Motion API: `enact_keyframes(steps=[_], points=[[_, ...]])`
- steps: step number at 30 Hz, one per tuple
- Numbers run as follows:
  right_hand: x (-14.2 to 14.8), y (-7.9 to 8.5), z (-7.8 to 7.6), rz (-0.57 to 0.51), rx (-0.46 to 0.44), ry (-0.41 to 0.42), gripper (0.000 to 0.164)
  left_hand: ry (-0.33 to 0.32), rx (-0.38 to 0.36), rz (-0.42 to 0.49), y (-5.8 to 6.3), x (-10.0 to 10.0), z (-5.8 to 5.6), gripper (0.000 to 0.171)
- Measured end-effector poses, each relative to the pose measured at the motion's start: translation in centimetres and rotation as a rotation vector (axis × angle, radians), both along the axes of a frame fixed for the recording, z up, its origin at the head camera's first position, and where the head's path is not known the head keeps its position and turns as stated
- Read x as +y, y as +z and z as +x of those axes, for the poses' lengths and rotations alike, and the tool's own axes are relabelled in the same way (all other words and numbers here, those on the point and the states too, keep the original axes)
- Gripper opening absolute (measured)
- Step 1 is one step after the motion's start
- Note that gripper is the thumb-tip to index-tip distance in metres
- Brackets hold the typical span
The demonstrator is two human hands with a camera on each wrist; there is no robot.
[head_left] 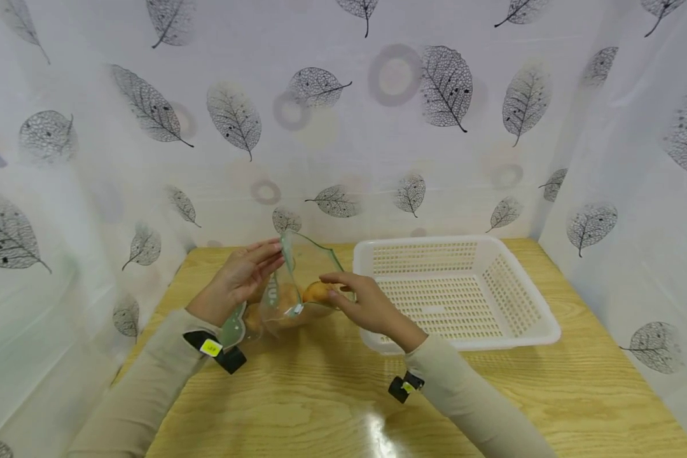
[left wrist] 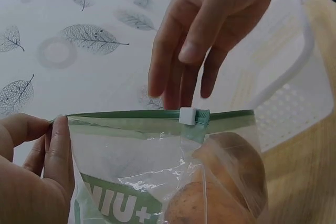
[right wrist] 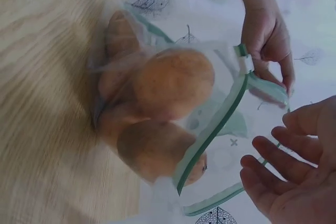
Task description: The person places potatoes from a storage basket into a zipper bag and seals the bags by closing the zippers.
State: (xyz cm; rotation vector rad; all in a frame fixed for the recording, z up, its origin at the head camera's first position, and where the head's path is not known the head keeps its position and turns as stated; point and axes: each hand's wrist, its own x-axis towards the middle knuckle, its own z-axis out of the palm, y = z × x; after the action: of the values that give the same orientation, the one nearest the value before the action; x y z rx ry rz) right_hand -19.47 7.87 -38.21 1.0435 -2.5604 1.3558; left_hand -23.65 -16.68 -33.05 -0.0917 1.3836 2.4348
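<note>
A clear zip bag [head_left: 312, 257] with a green seal strip and a white slider [left wrist: 187, 116] stands open on the table. Several brownish oval potatoes [right wrist: 176, 82] lie inside it. With thumb and fingers my left hand [head_left: 240, 277] pinches the bag's rim at one end, as the left wrist view shows. At the bag's mouth is my right hand [head_left: 372, 305], its fingers loosely bent and apart, holding nothing in the right wrist view. In the head view its fingertips overlap a potato [head_left: 318, 292]; contact cannot be told there.
A white perforated plastic basket [head_left: 458, 346] stands right of the bag, with no items in it. Both are on a wood-grain table [head_left: 298, 407]. A pale curtain [head_left: 343, 146] printed with leaves surrounds the table at the back and sides.
</note>
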Motion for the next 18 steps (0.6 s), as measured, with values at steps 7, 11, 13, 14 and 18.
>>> enact_keyframes(steps=[7, 11, 13, 14, 18], points=[[0.6, -0.7, 2.8, -0.169, -0.115, -0.062, 0.031, -0.018, 0.002, 0.026, -0.2, 0.1, 0.0, 0.025], [0.1, -1.7, 4.6, -0.236, -0.191, -0.040, 0.030, -0.018, -0.022, 0.031, -0.5, 0.4, 0.0, 0.024], [-0.5, -2.4, 5.3, -0.268, -0.239, -0.047, 0.028, -0.018, -0.027, 0.032, -0.6, 0.5, -0.1, 0.025], [-0.9, -2.7, 5.5, -0.293, -0.266, -0.058, 0.026, -0.019, -0.026, 0.030, -0.7, 0.6, -0.1, 0.025], [-2.2, -4.0, 6.1, -0.460, -0.454, -0.143, 0.020, -0.028, -0.015, 0.034, -0.9, 1.0, -0.1, 0.027]])
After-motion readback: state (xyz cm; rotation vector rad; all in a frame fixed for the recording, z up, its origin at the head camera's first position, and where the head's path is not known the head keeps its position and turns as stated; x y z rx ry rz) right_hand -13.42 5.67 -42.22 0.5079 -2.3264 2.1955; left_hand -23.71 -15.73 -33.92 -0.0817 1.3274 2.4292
